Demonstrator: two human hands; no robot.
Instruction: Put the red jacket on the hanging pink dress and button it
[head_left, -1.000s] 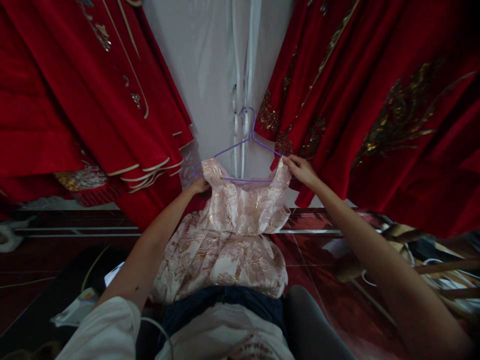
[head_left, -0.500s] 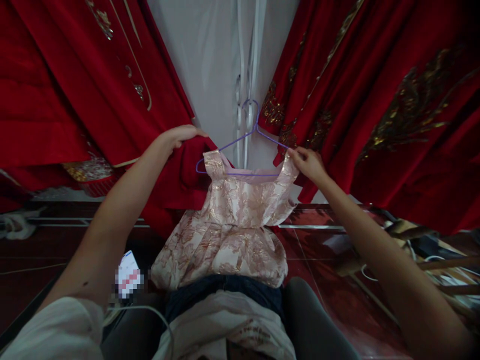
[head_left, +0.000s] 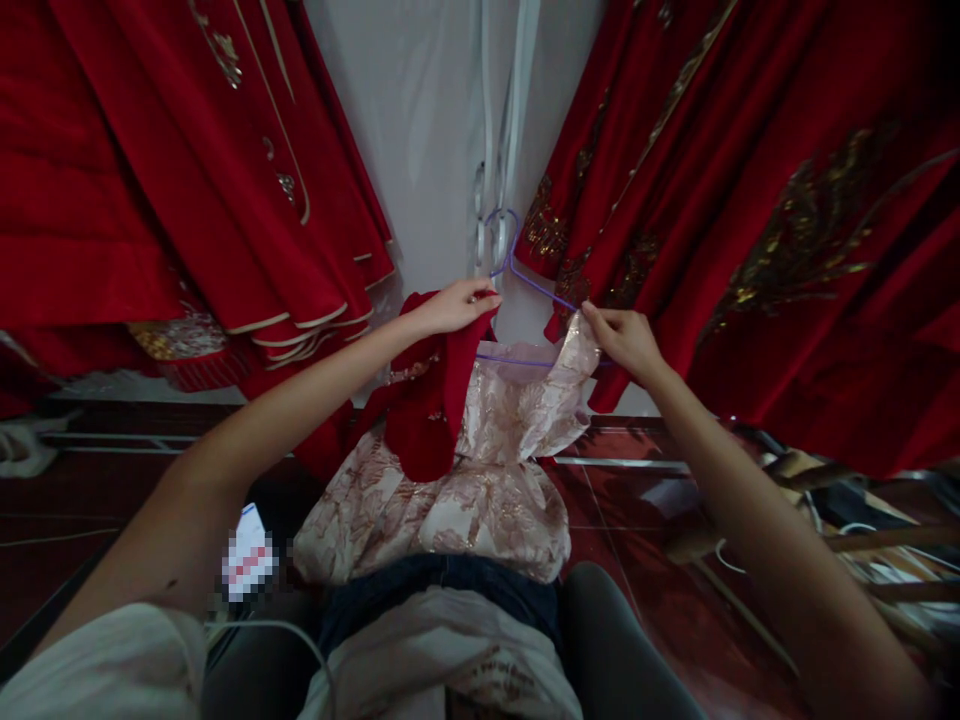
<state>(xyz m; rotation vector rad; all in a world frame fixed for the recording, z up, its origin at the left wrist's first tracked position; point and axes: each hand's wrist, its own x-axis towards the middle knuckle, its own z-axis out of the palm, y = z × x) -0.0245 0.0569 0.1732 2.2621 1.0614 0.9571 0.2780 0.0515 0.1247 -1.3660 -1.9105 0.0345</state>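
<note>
A small pink-and-gold brocade dress hangs on a purple wire hanger in front of me, its skirt resting on my lap. My right hand pinches the dress's right shoulder strap against the hanger's arm. My left hand is closed on a small red velvet garment with gold trim, holding it up over the left shoulder of the dress. The hanger's left arm is hidden behind the red cloth.
Long red embroidered gowns hang at the left and more red gowns at the right, with a white wall between them. A dark red tiled floor lies below. A phone rests by my left thigh; wooden pieces and cables clutter the right.
My left hand left the dress's left shoulder, reached left to the red cloth, and brought a small red garment across onto the hanger. My right hand stayed on the right strap.
</note>
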